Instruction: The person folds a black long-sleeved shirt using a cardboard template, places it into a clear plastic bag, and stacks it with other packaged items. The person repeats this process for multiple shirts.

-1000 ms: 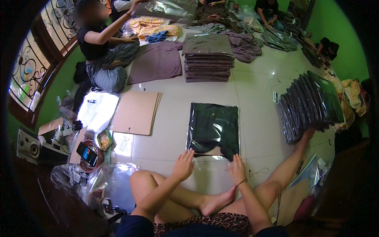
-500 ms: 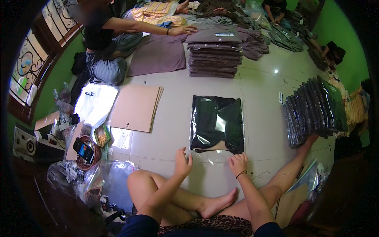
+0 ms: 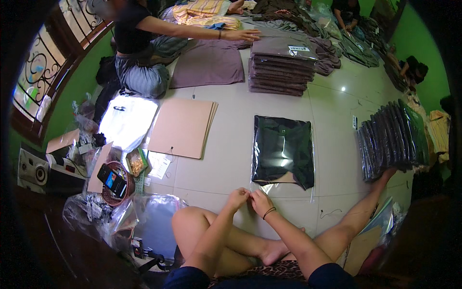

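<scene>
A folded black garment lies flat on the floor before me inside a clear plastic bag. Some tan card shows at the garment's near edge. The bag's transparent end reaches toward me. At its near left corner my left hand and my right hand meet, fingertips pinched together on the plastic edge. Whether a thin strip is also between the fingers is too small to tell.
Tan cardboard sheets and white sheets lie left, near a basket with a phone. Packed dark garments stand right. A co-worker's hand touches a stack of bagged brown garments. Clear bags lie beside my knee.
My hands have come together at the bag's near left corner; before, they were apart at its two sides. The whole view has shifted, so things appear farther right.
</scene>
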Demonstrator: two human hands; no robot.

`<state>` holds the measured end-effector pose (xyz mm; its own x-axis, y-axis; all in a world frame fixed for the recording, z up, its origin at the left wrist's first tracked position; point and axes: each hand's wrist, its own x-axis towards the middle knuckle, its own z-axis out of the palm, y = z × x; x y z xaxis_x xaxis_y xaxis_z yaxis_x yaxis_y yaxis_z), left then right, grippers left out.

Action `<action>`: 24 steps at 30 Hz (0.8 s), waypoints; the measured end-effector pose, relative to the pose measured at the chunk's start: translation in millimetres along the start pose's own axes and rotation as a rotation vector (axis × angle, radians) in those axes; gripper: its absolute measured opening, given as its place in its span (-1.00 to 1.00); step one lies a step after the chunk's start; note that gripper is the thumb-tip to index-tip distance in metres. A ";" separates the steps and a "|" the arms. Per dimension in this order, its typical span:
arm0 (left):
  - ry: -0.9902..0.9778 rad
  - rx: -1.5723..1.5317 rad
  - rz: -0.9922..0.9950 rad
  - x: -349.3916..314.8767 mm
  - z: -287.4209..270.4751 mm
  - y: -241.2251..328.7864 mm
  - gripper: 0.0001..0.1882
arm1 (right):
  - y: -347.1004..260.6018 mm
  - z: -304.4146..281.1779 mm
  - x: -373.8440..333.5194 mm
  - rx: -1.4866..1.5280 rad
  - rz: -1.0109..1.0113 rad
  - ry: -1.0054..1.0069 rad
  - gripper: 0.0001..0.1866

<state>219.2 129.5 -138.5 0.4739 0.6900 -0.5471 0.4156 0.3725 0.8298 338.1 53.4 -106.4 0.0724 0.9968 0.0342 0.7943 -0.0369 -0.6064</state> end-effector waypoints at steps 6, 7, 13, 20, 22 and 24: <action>0.054 0.102 0.038 11.1 2.0 -10.7 -0.79 | -3.0 1.7 7.0 -0.178 0.010 -0.190 -0.86; 0.057 0.084 -0.030 12.9 2.4 -9.6 -0.78 | -4.1 1.3 6.8 -0.213 -0.020 -0.243 -0.85; 0.099 0.110 -0.037 3.4 8.5 -2.3 -0.74 | 9.9 -11.6 -20.3 0.009 0.075 -0.113 -0.87; 0.063 0.105 -0.052 4.4 4.0 -4.6 -0.77 | 109.7 -202.9 -175.2 -0.407 1.016 0.076 -0.83; 0.108 0.203 -0.047 0.2 5.1 1.1 -0.78 | 126.5 -261.8 -235.0 -0.516 1.282 0.268 -0.80; 0.168 0.351 -0.048 -7.3 8.9 11.9 -0.79 | 133.0 -289.4 -272.7 -0.520 1.413 0.478 -0.78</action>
<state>227.6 123.3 -125.7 0.3256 0.7798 -0.5346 0.6886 0.1918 0.6993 598.6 -244.0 33.5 0.9996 0.0283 -0.0021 0.0282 -0.9988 -0.0403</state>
